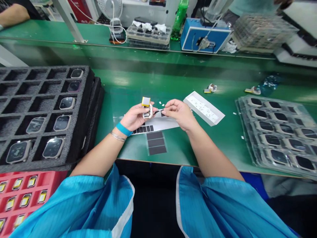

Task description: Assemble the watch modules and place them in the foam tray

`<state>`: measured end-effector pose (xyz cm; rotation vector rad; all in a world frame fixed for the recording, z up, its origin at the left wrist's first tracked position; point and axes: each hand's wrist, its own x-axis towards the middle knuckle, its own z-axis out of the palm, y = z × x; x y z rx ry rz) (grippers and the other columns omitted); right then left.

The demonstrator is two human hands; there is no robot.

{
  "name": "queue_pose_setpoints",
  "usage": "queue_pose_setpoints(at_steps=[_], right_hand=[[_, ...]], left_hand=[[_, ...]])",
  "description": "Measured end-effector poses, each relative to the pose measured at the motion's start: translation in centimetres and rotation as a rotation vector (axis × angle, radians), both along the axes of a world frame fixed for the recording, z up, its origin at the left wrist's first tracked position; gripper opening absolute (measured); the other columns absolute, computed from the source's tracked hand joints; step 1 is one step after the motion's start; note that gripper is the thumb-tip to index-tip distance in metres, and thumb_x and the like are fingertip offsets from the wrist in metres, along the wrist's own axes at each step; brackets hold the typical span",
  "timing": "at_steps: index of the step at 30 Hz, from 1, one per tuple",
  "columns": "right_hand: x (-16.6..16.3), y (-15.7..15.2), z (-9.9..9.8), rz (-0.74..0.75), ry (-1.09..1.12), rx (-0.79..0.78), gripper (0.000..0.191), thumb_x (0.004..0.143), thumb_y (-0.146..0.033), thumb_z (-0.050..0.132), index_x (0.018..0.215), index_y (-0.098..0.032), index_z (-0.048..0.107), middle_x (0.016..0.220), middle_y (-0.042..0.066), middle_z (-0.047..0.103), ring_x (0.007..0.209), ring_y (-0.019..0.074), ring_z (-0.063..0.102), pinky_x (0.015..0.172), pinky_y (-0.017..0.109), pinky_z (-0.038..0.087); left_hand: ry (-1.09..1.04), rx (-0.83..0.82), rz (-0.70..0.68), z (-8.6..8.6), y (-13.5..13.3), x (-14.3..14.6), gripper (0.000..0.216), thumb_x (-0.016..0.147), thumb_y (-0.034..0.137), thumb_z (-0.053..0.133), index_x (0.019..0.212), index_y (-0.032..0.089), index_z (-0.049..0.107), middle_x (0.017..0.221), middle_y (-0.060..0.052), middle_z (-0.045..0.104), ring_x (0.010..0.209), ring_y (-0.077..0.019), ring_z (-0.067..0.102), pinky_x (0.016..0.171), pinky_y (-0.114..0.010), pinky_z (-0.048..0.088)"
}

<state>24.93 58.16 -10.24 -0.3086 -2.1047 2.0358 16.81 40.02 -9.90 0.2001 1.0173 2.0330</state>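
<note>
My left hand (132,118) is closed around an open, pale watch case (148,113). A yellow-edged battery (146,101) with a silvery face stands up at the case's far side. Close by on the right, my right hand (182,114) pinches a small, thin dark piece (160,111) between thumb and fingers, near the left fingertips. Its exact kind is too small to make out. Beneath both hands lies a white sheet (167,123) with small black rectangles along its near edge. A clear sheet with black strips (157,142) lies nearer to me.
Black foam trays (85,109) of watches are stacked at left, above a red tray (53,181) of battery-fitted cases. A white box (215,119) of small bits sits right of my hands. Clear trays (244,132) of watches stand far right. Another person's arm (15,15) rests upper left.
</note>
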Motion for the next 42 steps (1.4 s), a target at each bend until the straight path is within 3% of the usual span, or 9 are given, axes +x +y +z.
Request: queue_pose_setpoints(at_steps=[3, 5, 8, 12, 18, 24, 31, 36, 42], right_hand=[[0.1, 0.8, 0.2, -0.111, 0.046, 0.211, 0.031, 0.058, -0.031, 0.083, 0.076, -0.019, 0.061, 0.069, -0.002, 0.067, 0.068, 0.0139, 0.063, 0.071, 0.032, 0.051], [0.2, 1.1, 0.5, -0.186, 0.083, 0.272, 0.027, 0.062, -0.030, 0.081, 0.077, -0.019, 0.063, 0.071, -0.001, 0.067, 0.069, 0.0147, 0.063, 0.073, 0.033, 0.051], [0.4, 0.4, 0.7, -0.138, 0.121, 0.132, 0.028, 0.066, -0.034, 0.080, 0.084, -0.020, 0.064, 0.076, 0.000, 0.069, 0.073, 0.0153, 0.066, 0.076, 0.033, 0.052], [0.5, -1.7, 0.2, 0.001, 0.114, -0.049, 0.037, 0.062, -0.040, 0.084, 0.086, -0.021, 0.063, 0.077, -0.001, 0.069, 0.074, 0.0144, 0.066, 0.077, 0.031, 0.053], [-0.1, -3.4, -1.3, 0.003, 0.111, -0.008, 0.038, 0.059, -0.041, 0.086, 0.081, -0.021, 0.061, 0.075, -0.001, 0.070, 0.073, 0.0151, 0.067, 0.077, 0.032, 0.054], [-0.1, -3.4, -1.5, -0.030, 0.155, 0.158, 0.033, 0.062, -0.037, 0.083, 0.079, -0.021, 0.060, 0.078, 0.000, 0.071, 0.077, 0.0170, 0.069, 0.080, 0.034, 0.055], [0.7, -4.5, -0.8, -0.113, 0.223, 0.428, 0.012, 0.072, -0.023, 0.070, 0.079, -0.022, 0.060, 0.083, 0.000, 0.071, 0.083, 0.0178, 0.070, 0.084, 0.034, 0.053], [1.0, -4.9, -0.7, -0.129, 0.228, 0.595, 0.005, 0.079, -0.021, 0.064, 0.080, -0.025, 0.061, 0.085, 0.000, 0.070, 0.088, 0.0197, 0.067, 0.087, 0.037, 0.051], [1.2, -5.1, -0.9, -0.129, 0.280, 0.842, 0.010, 0.081, -0.014, 0.061, 0.082, -0.024, 0.061, 0.088, 0.005, 0.063, 0.095, 0.0238, 0.058, 0.088, 0.041, 0.049]], left_hand=[[0.076, -0.039, 0.008, -0.1, 0.0, 0.0, 0.022, 0.071, 0.005, 0.063, 0.092, 0.009, 0.069, 0.080, -0.010, 0.074, 0.075, -0.0174, 0.070, 0.079, -0.030, 0.053], [0.126, -0.097, 0.035, -0.2, 0.2, 0.1, 0.023, 0.071, 0.006, 0.065, 0.093, 0.009, 0.070, 0.081, -0.010, 0.074, 0.077, -0.0185, 0.070, 0.077, -0.030, 0.053], [0.158, -0.210, 0.092, -0.3, 0.6, 0.4, 0.022, 0.071, 0.009, 0.068, 0.093, 0.010, 0.070, 0.078, -0.009, 0.074, 0.074, -0.0184, 0.070, 0.075, -0.031, 0.053], [0.195, -0.295, 0.167, -0.7, 1.1, 0.7, 0.021, 0.068, 0.011, 0.069, 0.088, 0.010, 0.072, 0.074, -0.005, 0.071, 0.066, -0.0140, 0.065, 0.068, -0.027, 0.051], [0.264, -0.318, 0.159, -1.5, 1.3, 0.6, 0.021, 0.065, 0.012, 0.067, 0.085, 0.012, 0.075, 0.074, -0.003, 0.070, 0.065, -0.0108, 0.059, 0.060, -0.021, 0.045], [0.251, -0.331, 0.132, -1.4, 1.3, 0.7, 0.022, 0.064, 0.011, 0.065, 0.084, 0.012, 0.074, 0.072, -0.003, 0.068, 0.064, -0.0108, 0.058, 0.059, -0.021, 0.043], [0.203, -0.365, 0.146, -0.3, 1.3, 1.1, 0.016, 0.065, 0.008, 0.061, 0.076, 0.012, 0.072, 0.066, -0.001, 0.065, 0.053, -0.0068, 0.049, 0.046, -0.018, 0.028], [0.234, -0.336, 0.142, -0.9, 1.2, 1.0, 0.017, 0.066, 0.010, 0.064, 0.080, 0.012, 0.073, 0.072, -0.003, 0.067, 0.058, -0.0087, 0.053, 0.050, -0.019, 0.033], [0.293, -0.319, 0.146, -1.5, 1.1, 0.9, 0.022, 0.066, 0.011, 0.063, 0.085, 0.012, 0.075, 0.077, -0.005, 0.071, 0.069, -0.0129, 0.060, 0.061, -0.022, 0.043]])
